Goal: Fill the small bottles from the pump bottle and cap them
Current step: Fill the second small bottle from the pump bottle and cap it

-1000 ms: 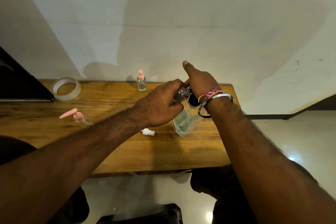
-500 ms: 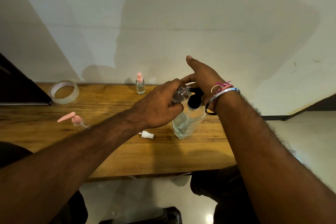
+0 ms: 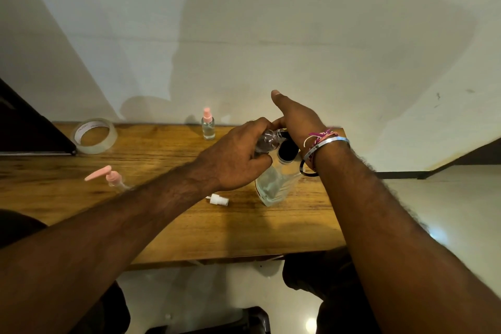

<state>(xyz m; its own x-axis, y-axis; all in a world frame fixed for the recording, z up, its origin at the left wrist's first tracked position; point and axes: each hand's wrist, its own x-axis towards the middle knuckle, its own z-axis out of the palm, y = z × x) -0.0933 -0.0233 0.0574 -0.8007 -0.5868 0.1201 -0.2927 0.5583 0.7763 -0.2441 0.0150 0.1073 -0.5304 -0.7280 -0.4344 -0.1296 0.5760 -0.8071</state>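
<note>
- The left hand [image 3: 233, 163] is still gripping a small clear bottle [image 3: 267, 141], tipped over the open mouth of the large bottle [image 3: 273, 187] standing on the wooden table [image 3: 176, 230].
- The right hand [image 3: 295, 122], thumb raised, is staying at the large bottle's neck (its fingers are hidden), barely shifting from a moment ago, so filling is probably continuing.
- A white spray cap [image 3: 218, 200] is lying loose nearby.
- A filled, pink-capped bottle [image 3: 208, 127], the pink pump [image 3: 108, 176] and a tape roll [image 3: 95, 135] are sitting further off, below a pale wall.

Little change is seen. The right hand [image 3: 299, 122] has been lowered back over the open neck of the big bottle [image 3: 273, 184], after being lifted toward 12 o'clock. The small bottle [image 3: 267, 141] gripped by the left hand [image 3: 238, 160] has been kept tipped at that neck.
</note>
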